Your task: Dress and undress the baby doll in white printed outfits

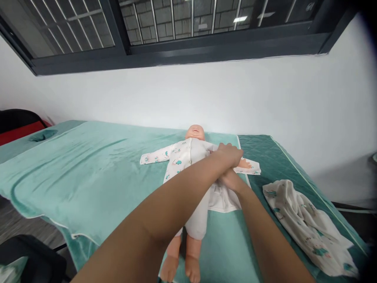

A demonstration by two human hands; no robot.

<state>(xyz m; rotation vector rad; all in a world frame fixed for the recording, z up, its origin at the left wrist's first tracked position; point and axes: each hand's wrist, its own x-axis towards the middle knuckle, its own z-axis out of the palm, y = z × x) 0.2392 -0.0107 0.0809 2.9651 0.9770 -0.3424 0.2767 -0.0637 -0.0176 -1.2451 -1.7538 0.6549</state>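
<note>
A baby doll lies on its back, wearing a white undergarment and a printed white baby shirt. One shirt sleeve covers the doll's arm at the left; the other sleeve lies flat at the right, under the doll's bare hand. My left hand reaches across the doll and is closed around its arm at the right, fingertips partly hidden. Just below, my right hand is closed at the shirt's edge near that sleeve; its fingers are mostly covered by my left hand and wrist.
A crumpled printed white garment lies at the right on the dark green quilted mat. A light green cover spreads over the bed. White wall and a barred window stand behind. A black chair is at lower left.
</note>
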